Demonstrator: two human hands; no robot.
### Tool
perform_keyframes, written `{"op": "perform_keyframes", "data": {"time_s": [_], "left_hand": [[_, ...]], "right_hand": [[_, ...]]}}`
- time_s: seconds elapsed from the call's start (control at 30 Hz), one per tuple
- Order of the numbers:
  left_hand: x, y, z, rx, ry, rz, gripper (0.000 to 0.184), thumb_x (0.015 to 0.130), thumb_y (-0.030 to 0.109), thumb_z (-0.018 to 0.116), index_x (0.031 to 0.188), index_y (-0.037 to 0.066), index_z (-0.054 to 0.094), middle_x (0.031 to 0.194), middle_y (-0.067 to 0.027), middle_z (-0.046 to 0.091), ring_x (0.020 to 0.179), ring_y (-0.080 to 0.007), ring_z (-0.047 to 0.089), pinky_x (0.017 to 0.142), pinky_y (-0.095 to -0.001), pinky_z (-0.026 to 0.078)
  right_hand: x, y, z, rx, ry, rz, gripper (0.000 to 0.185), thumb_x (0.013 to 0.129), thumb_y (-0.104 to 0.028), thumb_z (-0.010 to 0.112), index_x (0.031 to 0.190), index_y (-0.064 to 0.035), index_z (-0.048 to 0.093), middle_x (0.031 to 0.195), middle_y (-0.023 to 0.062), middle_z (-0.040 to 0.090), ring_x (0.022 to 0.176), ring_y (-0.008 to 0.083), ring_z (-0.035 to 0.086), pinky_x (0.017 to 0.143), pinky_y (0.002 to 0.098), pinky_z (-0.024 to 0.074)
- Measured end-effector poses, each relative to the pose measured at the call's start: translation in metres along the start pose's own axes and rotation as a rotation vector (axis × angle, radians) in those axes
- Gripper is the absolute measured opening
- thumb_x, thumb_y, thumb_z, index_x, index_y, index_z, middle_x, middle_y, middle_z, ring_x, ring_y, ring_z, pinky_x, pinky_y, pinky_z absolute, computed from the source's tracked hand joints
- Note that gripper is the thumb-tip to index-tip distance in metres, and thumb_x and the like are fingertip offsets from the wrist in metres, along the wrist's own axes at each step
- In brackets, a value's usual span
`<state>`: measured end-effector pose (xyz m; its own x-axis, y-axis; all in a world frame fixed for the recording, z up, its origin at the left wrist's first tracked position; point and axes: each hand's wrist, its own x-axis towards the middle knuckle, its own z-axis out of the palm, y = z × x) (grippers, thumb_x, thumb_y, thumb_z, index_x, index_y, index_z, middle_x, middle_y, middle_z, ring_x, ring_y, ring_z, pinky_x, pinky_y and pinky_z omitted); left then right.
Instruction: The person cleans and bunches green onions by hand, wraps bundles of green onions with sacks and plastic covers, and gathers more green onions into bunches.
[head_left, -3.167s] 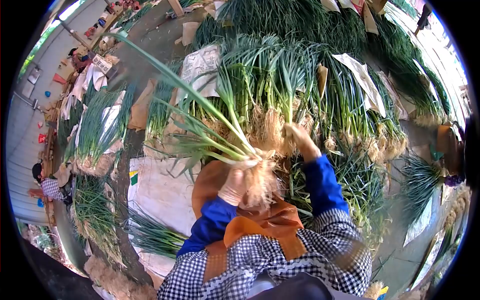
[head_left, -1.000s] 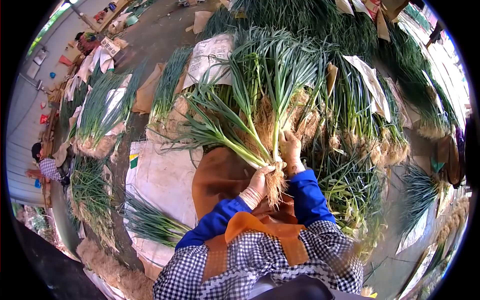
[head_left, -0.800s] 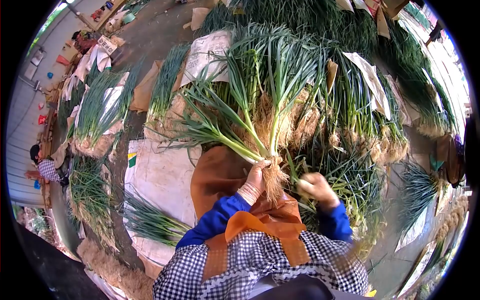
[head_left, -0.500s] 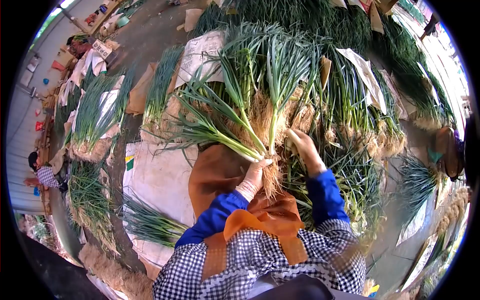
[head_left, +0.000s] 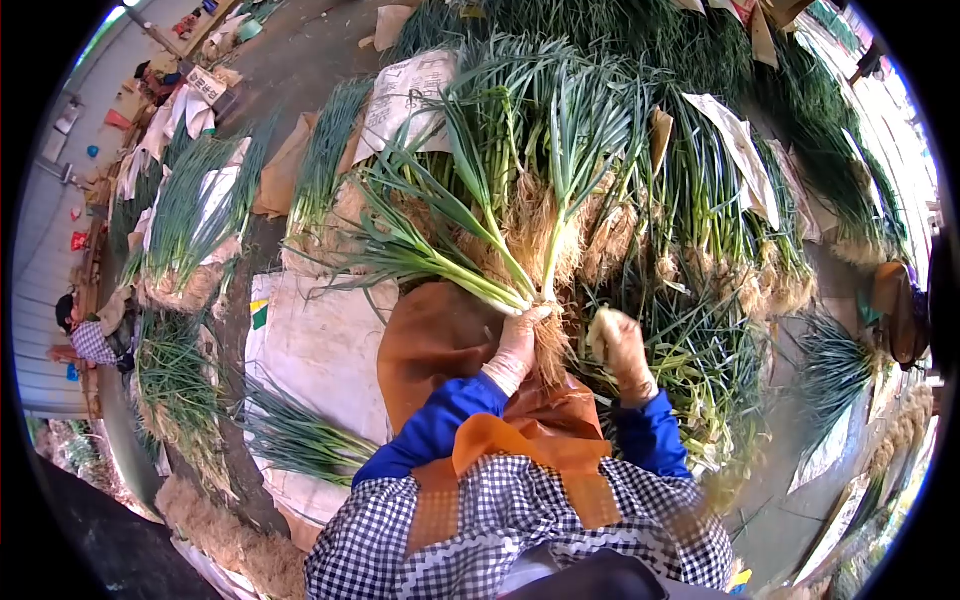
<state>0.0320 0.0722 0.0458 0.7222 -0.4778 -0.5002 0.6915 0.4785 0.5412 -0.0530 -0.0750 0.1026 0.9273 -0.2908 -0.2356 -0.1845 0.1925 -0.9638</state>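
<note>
My left hand (head_left: 518,343) is closed round the white lower ends of several green onions (head_left: 488,232). Their leaves fan out up and to the left, and a tuft of pale roots (head_left: 551,350) hangs below my fingers. To the right of those roots, apart from them, my right hand (head_left: 622,352) is raised with its fingers curled in. Something pale shows at its fingertips, too unclear to name. Just beyond both hands lies a large pile of green onions (head_left: 600,130) with roots toward me.
An orange apron (head_left: 435,335) covers my lap. White sacking (head_left: 320,345) lies at left with a bunch of green onions (head_left: 300,435) on it. Loose leaves (head_left: 700,360) are heaped at right. Another person (head_left: 95,338) sits at far left.
My right hand has drawn down and slightly right, away from the onion pile, and its fingers have curled in. My left hand keeps its hold on the green onions, nearly still.
</note>
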Motion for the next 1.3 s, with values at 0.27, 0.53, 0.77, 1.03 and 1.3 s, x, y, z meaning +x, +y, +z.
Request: {"op": "perform_keyframes", "data": {"time_s": [0.27, 0.53, 0.77, 1.03, 1.3], "left_hand": [[0.01, -0.013, -0.01, -0.061, -0.013, 0.142, 0.02, 0.075, -0.001, 0.059, 0.095, 0.001, 0.06, 0.085, -0.0045, 0.061, 0.077, -0.0155, 0.058, 0.074, -0.027, 0.049], [0.005, -0.007, -0.004, -0.067, -0.003, 0.103, 0.015, 0.077, 0.005, 0.059, 0.092, 0.002, 0.06, 0.082, -0.0041, 0.061, 0.071, -0.0152, 0.058, 0.067, -0.026, 0.049], [0.007, 0.0, -0.006, -0.115, 0.036, 0.045, 0.019, 0.077, 0.001, 0.058, 0.096, 0.004, 0.059, 0.082, -0.0035, 0.059, 0.071, -0.0156, 0.058, 0.066, -0.0284, 0.05], [0.012, -0.002, -0.011, -0.042, -0.077, 0.03, 0.024, 0.075, 0.005, 0.057, 0.099, 0.002, 0.057, 0.086, -0.0071, 0.06, 0.077, -0.0195, 0.06, 0.071, -0.0314, 0.051], [-0.009, 0.007, 0.004, -0.038, -0.065, 0.029, 0.024, 0.077, 0.001, 0.054, 0.101, 0.004, 0.055, 0.091, -0.0075, 0.059, 0.081, -0.0207, 0.059, 0.075, -0.0321, 0.051]], "right_hand": [[0.15, 0.02, 0.039, 0.0, -0.14, -0.069, 0.035, 0.091, -0.037, 0.05, 0.087, -0.0051, 0.064, 0.07, -0.0016, 0.054, 0.064, 0.0087, 0.047, 0.057, 0.022, 0.0384], [0.096, 0.055, 0.049, -0.544, 0.267, -0.584, 0.033, 0.084, -0.002, 0.048, 0.117, 0.0027, 0.048, 0.081, 0.0151, 0.057, 0.064, 0.0288, 0.054, 0.056, 0.035, 0.0449], [-0.055, 0.028, -0.049, -0.329, -0.033, 0.292, 0.027, 0.089, -0.026, 0.055, 0.079, -0.0029, 0.063, 0.064, 0.0004, 0.055, 0.057, 0.0082, 0.05, 0.054, 0.0247, 0.0431], [0.046, -0.013, 0.007, -0.741, -0.128, -0.097, 0.04, 0.088, -0.042, 0.048, 0.098, -0.0035, 0.057, 0.092, 0.0207, 0.059, 0.087, 0.0359, 0.057, 0.074, 0.0386, 0.045], [0.043, -0.035, 0.037, -1.813, -0.33, -0.765, 0.019, 0.084, -0.032, 0.051, 0.076, -0.0172, 0.06, 0.047, 0.0005, 0.047, 0.036, 0.0169, 0.049, 0.033, 0.0328, 0.0372]]}}
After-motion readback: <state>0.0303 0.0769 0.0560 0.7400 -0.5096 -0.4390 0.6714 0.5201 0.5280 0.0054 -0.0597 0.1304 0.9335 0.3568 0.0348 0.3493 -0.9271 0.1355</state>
